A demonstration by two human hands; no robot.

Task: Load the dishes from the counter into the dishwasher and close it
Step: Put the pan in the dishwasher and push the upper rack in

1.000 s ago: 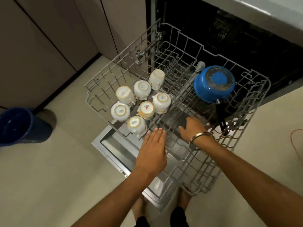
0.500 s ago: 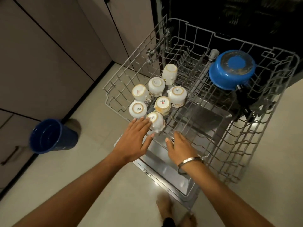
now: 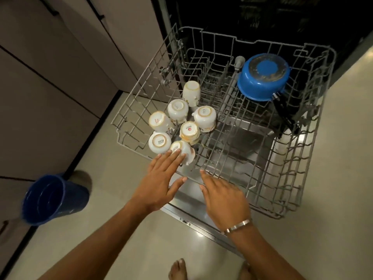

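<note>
Seven white ceramic cups (image 3: 180, 123) with tan-ringed bases sit upside down, clustered in the left half of the grey wire dishwasher rack (image 3: 314, 154), a little left of the frame's centre. That rack is pulled out over the open stainless dishwasher door (image 3: 203, 216). In the rack's upper right corner an inverted blue saucepan (image 3: 263, 76) with a black handle leans against the wires, well apart from the cups.

Lower centre, the left hand (image 3: 159, 182) is spread flat, palm down, fingers extended; its fingertips (image 3: 178, 151) lie over the nearest cup (image 3: 184, 151) at the rack's front edge, though contact cannot be told for certain. It grips nothing. Just beside it, the right hand (image 3: 224, 197), with a silver metal bangle (image 3: 238, 226) on the wrist, is likewise open and empty, fingers reaching to the rack's front wire.

A dark blue plastic bucket (image 3: 53, 199) stands on the pale floor at lower left, below beige cabinet doors (image 3: 60, 77). Bare feet (image 3: 178, 269) show at the bottom edge.
</note>
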